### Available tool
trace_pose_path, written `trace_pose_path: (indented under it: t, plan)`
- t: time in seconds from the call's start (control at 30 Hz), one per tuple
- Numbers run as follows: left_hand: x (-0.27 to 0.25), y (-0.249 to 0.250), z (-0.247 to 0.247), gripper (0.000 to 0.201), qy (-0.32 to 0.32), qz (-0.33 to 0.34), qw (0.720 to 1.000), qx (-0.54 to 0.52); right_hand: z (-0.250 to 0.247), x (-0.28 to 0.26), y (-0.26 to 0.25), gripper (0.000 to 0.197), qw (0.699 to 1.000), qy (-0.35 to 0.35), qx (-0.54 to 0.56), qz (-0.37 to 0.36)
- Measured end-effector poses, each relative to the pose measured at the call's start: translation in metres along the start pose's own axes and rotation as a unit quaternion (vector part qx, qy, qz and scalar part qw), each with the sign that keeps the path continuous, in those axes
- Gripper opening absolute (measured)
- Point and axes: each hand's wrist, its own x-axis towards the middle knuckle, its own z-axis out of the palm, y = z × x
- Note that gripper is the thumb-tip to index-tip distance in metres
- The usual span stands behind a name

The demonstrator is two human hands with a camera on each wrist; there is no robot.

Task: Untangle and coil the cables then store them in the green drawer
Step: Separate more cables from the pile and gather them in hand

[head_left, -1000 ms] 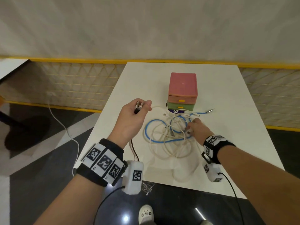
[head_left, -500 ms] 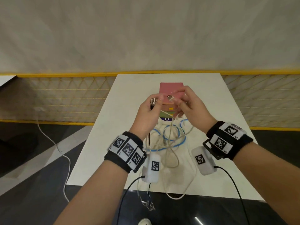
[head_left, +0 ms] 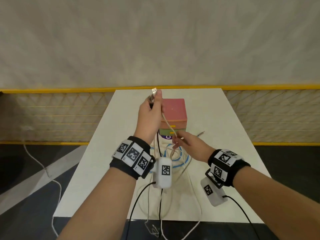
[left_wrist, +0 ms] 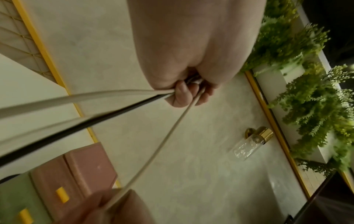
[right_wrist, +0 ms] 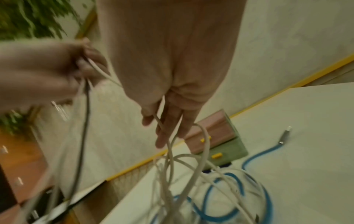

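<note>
My left hand [head_left: 155,99] is raised above the table, its fist gripping the plug ends of a white cable [head_left: 167,123] and a black cable [head_left: 158,144]. In the left wrist view the strands fan out of the fist [left_wrist: 185,94]. The white cable runs taut down to my right hand [head_left: 177,138], which pinches it just in front of the green drawer [head_left: 172,131]; in the right wrist view it passes between the fingers [right_wrist: 164,127]. Below lies the tangle of white loops [right_wrist: 184,166] and a blue cable [head_left: 184,158]. The green drawer looks closed, under pink drawers [head_left: 174,110].
The white table [head_left: 233,153] stands against a yellow-railed mesh barrier [head_left: 69,116]. The blue cable's plug [head_left: 200,134] lies right of the drawers. Some cable ends hang over the front edge [head_left: 155,229]. A white cord [head_left: 43,167] trails on the dark floor at left.
My left hand has risen higher with the plugs. My right hand has slid down the white cable from beside the left hand to near the green drawer, stretching the cable.
</note>
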Motion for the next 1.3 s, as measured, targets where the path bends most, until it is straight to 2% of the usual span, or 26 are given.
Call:
trace_pose_path:
  t: [0.07, 0.17, 0.23, 0.3, 0.37, 0.4, 0.5, 0.57, 0.63, 0.67, 0.73, 0.8, 0.87, 0.93, 1.03, 1.13, 1.23, 1.3]
  plan:
    - [0.003, 0.006, -0.006, 0.042, 0.007, 0.017, 1.0, -0.007, -0.002, 0.007, 0.012, 0.013, 0.999, 0.012, -0.032, -0.013]
    - [0.004, 0.013, -0.015, 0.044, 0.015, 0.036, 0.999, -0.024, -0.01, 0.026, 0.018, 0.019, 0.994, 0.057, -0.087, -0.03]
    - [0.004, 0.017, -0.02, 0.044, 0.013, 0.039, 0.999, -0.034, -0.018, 0.04, 0.01, 0.017, 0.99, 0.116, -0.081, -0.015]
    - [0.005, 0.019, -0.024, 0.043, 0.011, 0.041, 0.999, -0.031, -0.029, 0.053, -0.004, 0.017, 0.977, 0.204, -0.055, 0.009]
    - [0.005, 0.02, -0.026, 0.043, 0.015, 0.047, 0.999, -0.02, -0.04, 0.062, -0.018, 0.016, 0.963, 0.27, -0.015, -0.011]
    - [0.005, 0.02, -0.027, 0.043, 0.018, 0.053, 0.998, -0.018, -0.043, 0.065, -0.022, 0.014, 0.96, 0.278, -0.007, -0.02]
    - [0.008, 0.024, -0.03, 0.046, 0.043, 0.08, 0.996, -0.017, -0.039, 0.069, -0.013, 0.007, 0.973, 0.223, -0.056, -0.018]
    - [0.012, 0.028, -0.032, 0.048, 0.037, 0.077, 0.995, -0.054, -0.032, 0.07, 0.004, 0.016, 0.981, 0.158, -0.113, -0.001]
    - [0.014, 0.03, -0.032, 0.044, 0.015, 0.051, 0.996, -0.073, -0.027, 0.069, 0.009, 0.029, 0.979, 0.142, -0.146, -0.022]
    - [0.014, 0.028, -0.031, 0.038, 0.012, 0.044, 0.998, -0.046, -0.026, 0.07, 0.009, 0.029, 0.983, 0.138, -0.122, -0.005]
    - [0.016, 0.018, -0.031, 0.021, 0.002, 0.06, 0.997, 0.056, -0.027, 0.071, -0.003, 0.018, 0.989, 0.137, -0.048, 0.029]
    - [0.016, 0.008, -0.029, 0.01, -0.034, 0.047, 0.99, 0.132, -0.031, 0.074, -0.013, 0.009, 0.989, 0.145, 0.011, 0.027]
    - [0.016, -0.003, -0.025, 0.022, -0.083, -0.011, 0.974, 0.213, -0.035, 0.075, -0.028, 0.011, 0.989, 0.133, 0.07, 0.001]
    - [0.016, -0.009, -0.019, 0.026, -0.145, -0.057, 0.951, 0.268, -0.037, 0.075, -0.043, 0.016, 0.984, 0.136, 0.111, -0.04]
    - [0.018, -0.004, -0.019, 0.026, -0.193, -0.062, 0.947, 0.249, -0.042, 0.076, -0.048, 0.02, 0.976, 0.157, 0.137, -0.064]
    - [0.019, 0.014, -0.026, 0.019, -0.176, -0.074, 0.96, 0.205, -0.044, 0.074, -0.028, 0.014, 0.984, 0.133, 0.12, -0.007]
    - [0.02, 0.034, -0.035, 0.023, -0.121, -0.07, 0.987, 0.081, -0.042, 0.068, 0.003, 0.019, 0.992, 0.113, 0.039, 0.028]
    - [0.024, 0.039, -0.039, 0.023, -0.084, -0.033, 0.99, 0.105, -0.039, 0.067, 0.01, 0.017, 0.995, 0.096, 0.0, 0.029]
